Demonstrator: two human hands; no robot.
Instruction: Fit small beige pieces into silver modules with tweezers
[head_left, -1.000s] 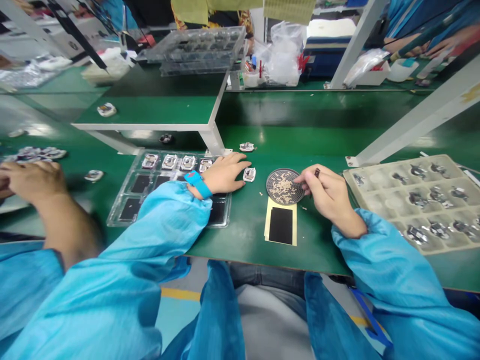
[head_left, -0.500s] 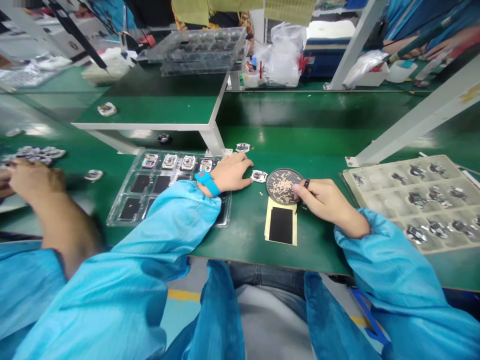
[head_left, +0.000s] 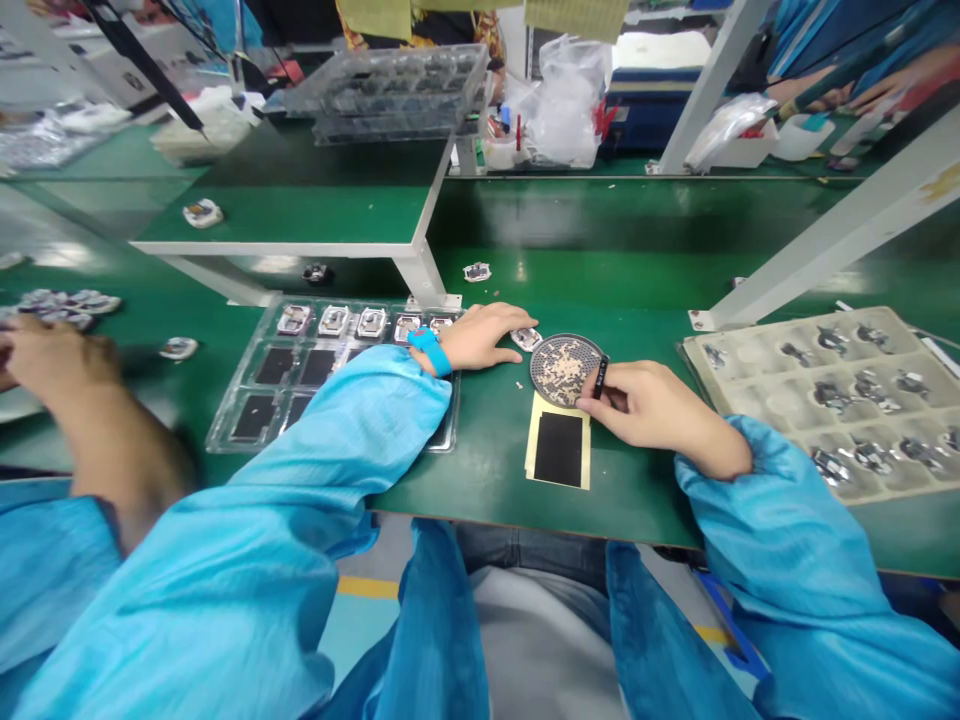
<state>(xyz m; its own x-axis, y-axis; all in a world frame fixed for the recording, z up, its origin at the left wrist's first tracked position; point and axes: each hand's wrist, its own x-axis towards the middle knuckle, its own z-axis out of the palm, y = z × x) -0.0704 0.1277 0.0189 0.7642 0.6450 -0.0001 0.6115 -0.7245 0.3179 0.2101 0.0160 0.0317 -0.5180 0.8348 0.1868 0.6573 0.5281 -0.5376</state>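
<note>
My left hand (head_left: 487, 338), with a blue band at the wrist, reaches past the clear tray's right side. Its fingers and thumb close around a small white watch case (head_left: 527, 340) on the green bench. In my right hand (head_left: 637, 400) are slim black tweezers (head_left: 601, 377) with white lettering, held over the right rim of a round perforated dish (head_left: 544, 382). Tiny beige pieces (head_left: 564, 365) are scattered in that dish. Just below it lies a black rectangle on yellow backing (head_left: 559, 450). The tweezers' tips are hidden.
A clear compartment tray (head_left: 217, 440) holds white cases and black pads. At right is a cream tray (head_left: 750, 345) with metal parts. Another case (head_left: 477, 271) lies behind my left hand. A raised shelf (head_left: 300, 210) stands ahead. A co-worker's hand (head_left: 60, 370) is at far left.
My left hand has moved right and come around the watch case, which is now turned at an angle. The tweezers have tilted upright in my right hand, showing more of their length.
</note>
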